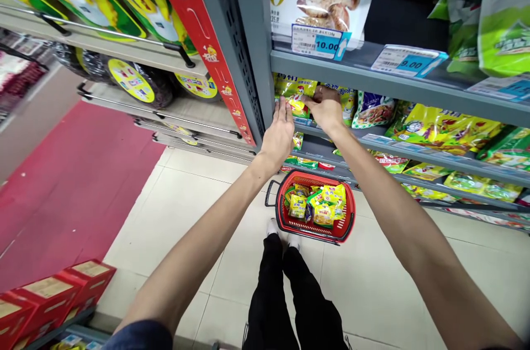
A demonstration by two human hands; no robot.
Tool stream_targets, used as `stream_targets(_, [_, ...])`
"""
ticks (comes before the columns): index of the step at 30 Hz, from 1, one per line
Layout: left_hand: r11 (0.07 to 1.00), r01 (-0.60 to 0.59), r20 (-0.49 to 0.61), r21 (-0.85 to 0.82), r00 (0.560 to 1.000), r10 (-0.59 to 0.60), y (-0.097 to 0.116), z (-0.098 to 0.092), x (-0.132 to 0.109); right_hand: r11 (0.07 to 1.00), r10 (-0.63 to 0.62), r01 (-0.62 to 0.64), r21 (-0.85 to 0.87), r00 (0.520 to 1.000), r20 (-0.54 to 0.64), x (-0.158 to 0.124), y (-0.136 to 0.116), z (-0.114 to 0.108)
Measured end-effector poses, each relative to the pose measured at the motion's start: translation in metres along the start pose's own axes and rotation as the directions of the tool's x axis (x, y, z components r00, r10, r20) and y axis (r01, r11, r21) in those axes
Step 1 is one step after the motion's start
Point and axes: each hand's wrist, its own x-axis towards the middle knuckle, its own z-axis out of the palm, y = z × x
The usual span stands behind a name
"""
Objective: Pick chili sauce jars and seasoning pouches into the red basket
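On the shelf below the top one, a yellow seasoning packet (298,89) stands at the left end with both my hands at it. My left hand (279,137) has its fingers stretched out together, their tips against the packet's lower left front. At the packet's right side my right hand (328,112) is closed, thumb across the front edge and the other fingers bent into shadow, partly hidden. Beside that hand are another yellow packet (346,104) and a dark blue packet (374,110). Below, a red shopping basket (349,212) on the floor holds several yellow and green packets (325,212).
A grey upright post (244,24) separates this shelving from the left rack (199,112). The upper shelf edge (351,71), with price tags, juts out above my hands. My feet stand close to the basket. Red boxes (49,295) stand at the lower left.
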Motion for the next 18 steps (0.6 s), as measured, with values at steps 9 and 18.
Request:
stream_targets(9, [0.942, 0.194, 0.060, 0.275, 0.974, -0.218, 0.028, -0.060, -0.009, 0.953, -0.175, 0.164, -0.255, 0.984, -0.020, -0.066, -0.021, -0.030])
stream_targets(18, [0.904, 0.167, 0.195, 0.393, 0.946, -0.259, 0.010, -0.060, 0.017, 0.881, -0.279, 0.291, -0.372, 0.956, 0.087, -0.069, -0.013, -0.028])
